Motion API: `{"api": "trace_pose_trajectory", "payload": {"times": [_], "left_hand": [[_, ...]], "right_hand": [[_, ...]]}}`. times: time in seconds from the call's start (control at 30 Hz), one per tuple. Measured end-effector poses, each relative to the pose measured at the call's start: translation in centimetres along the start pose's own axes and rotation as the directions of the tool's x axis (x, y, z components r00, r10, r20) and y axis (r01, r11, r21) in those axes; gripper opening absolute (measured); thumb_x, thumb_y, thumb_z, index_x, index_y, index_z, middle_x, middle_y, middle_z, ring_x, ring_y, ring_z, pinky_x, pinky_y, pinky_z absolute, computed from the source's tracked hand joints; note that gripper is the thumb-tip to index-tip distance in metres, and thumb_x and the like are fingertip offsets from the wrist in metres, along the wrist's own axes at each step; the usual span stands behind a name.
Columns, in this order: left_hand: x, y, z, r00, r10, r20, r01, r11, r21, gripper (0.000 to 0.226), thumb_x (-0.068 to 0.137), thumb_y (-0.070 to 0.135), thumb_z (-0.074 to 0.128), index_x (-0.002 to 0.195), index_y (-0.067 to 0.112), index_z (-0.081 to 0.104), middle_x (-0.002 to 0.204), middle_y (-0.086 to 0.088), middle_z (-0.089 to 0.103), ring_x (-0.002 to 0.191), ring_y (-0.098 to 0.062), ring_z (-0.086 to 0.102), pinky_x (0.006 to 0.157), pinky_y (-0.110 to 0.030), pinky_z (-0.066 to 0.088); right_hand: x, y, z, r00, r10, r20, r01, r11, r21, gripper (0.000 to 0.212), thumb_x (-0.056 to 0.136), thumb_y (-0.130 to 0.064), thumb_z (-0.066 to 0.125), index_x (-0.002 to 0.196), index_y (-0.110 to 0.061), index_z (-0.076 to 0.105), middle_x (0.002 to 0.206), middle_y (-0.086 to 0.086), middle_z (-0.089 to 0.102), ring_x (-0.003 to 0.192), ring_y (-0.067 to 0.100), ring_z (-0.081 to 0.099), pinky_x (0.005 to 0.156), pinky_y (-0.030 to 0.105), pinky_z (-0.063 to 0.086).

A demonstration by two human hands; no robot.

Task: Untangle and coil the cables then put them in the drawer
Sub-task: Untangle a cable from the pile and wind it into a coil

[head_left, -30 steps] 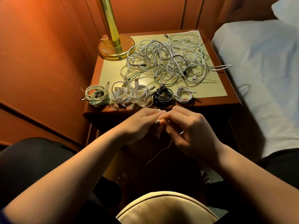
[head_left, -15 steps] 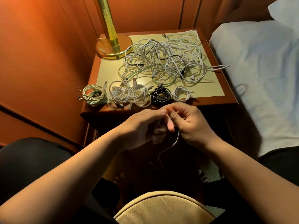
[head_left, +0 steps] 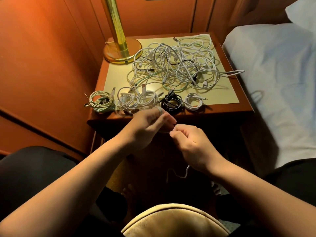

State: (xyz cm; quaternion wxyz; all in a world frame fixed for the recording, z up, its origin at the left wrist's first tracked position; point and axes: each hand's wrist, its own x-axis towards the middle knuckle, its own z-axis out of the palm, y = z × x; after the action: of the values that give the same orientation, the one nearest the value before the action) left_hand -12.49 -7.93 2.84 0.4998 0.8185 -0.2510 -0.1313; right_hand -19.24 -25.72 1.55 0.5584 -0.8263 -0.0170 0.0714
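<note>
Both my hands are up in front of the surface point(head_left: 222, 110), just below its near edge. My left hand point(head_left: 147, 125) has its fingers curled w/ a white cable point(head_left: 179, 175) wrapped round them; a loop shows over one fingertip. It's blurred, so can't tell how many turns. My right hand point(head_left: 191, 144) is just beside it, fingers curled, thumb & forefinger pinching the same cable near the left hand. The loose tail hangs down below my right wrist, curling in the dark between my knees.

On the surface: big tangled pile point(head_left: 174, 65) of mostly white cables, some black & pale green strands, in the middle/back, one loop sticking out over the right edge toward the bed point(head_left: 282, 82). Along the near edge sits a row of five coiled cables: pale green coil point(head_left: 100, 101) at far left, half over the edge, then two white coils point(head_left: 135, 100), a black coil point(head_left: 171, 101), & a small white coil point(head_left: 194, 102) at right. Coils 2–4 touch or overlap; last one sits just beside.

Brass lamp base point(head_left: 122, 52) stands at back left corner, near the pile. Wood panel walls behind & left.
</note>
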Motion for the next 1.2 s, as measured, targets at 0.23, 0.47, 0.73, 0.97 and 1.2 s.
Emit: {"api": "trace_pose_trajectory", "payload": {"times": [0.23, 0.47, 0.73, 0.97, 1.2], "left_hand": [[-0.2, 0.9, 1.1, 0.977, -0.079, 0.199, 0.092, 0.994, -0.053, 0.05, 0.11, 0.041, 0.035, 0.083, 0.006, 0.059, 0.073, -0.02, 0.05, 0.065, -0.023, 0.044, 0.06, -0.039, 0.035], [-0.3, 1.9, 2.1, 0.902, -0.169, 0.397, 0.385, 0.729, -0.566, 0.051, 0.112, 0.034, 0.027, 0.08, 0.004, 0.052, 0.06, -0.003, 0.032, 0.053, -0.013, 0.031, 0.052, -0.024, 0.026], [-0.9, 1.8, 1.6, 0.868, 0.01, 0.496, 0.432, 0.475, -0.766, 0.03, 0.105, 0.007, 0.043, 0.125, -0.005, 0.063, 0.089, -0.008, 0.066, 0.075, -0.014, 0.066, 0.079, -0.03, 0.058], [-0.9, 2.4, 2.5, 0.936, -0.137, 0.325, 0.353, 0.36, -0.864, 0.031, 0.096, 0.003, 0.052, 0.122, -0.001, 0.07, 0.115, -0.018, 0.074, 0.103, -0.029, 0.074, 0.09, -0.034, 0.061], [0.4, 1.4, 1.5, 0.947, -0.316, 0.052, 0.138, 0.257, -0.956, 0.034, 0.098, 0.012, 0.047, 0.123, -0.002, 0.064, 0.11, -0.014, 0.075, 0.105, -0.025, 0.073, 0.1, -0.036, 0.056]], "right_hand": [[-0.3, -0.6, -1.9, 0.974, -0.215, -0.077, 0.188, 0.947, -0.261, 0.027, 0.101, -0.041, 0.051, 0.083, -0.025, 0.064, 0.063, -0.015, 0.06, 0.056, 0.004, 0.056, 0.053, 0.03, 0.044], [1.0, 0.4, -3.8, 0.919, -0.37, -0.133, 0.317, 0.898, -0.306, 0.018, 0.101, -0.043, 0.059, 0.097, -0.025, 0.064, 0.075, -0.008, 0.063, 0.062, 0.01, 0.059, 0.051, 0.031, 0.047], [0.9, 0.8, -2.2, 0.995, -0.092, 0.034, 0.087, 0.989, 0.122, 0.013, 0.101, -0.031, 0.059, 0.101, -0.024, 0.069, 0.082, -0.006, 0.07, 0.082, 0.02, 0.07, 0.071, 0.041, 0.057], [0.6, 0.1, -1.6, 0.981, 0.041, 0.189, -0.033, 0.999, -0.044, 0.034, 0.102, 0.001, 0.049, 0.084, -0.024, 0.063, 0.064, -0.007, 0.062, 0.053, 0.001, 0.06, 0.052, 0.022, 0.05], [0.0, -0.1, -0.9, 0.971, 0.082, 0.225, -0.05, 0.989, -0.142, 0.043, 0.107, -0.031, 0.052, 0.069, -0.012, 0.056, 0.056, 0.002, 0.057, 0.051, 0.017, 0.058, 0.056, 0.037, 0.047]]}}
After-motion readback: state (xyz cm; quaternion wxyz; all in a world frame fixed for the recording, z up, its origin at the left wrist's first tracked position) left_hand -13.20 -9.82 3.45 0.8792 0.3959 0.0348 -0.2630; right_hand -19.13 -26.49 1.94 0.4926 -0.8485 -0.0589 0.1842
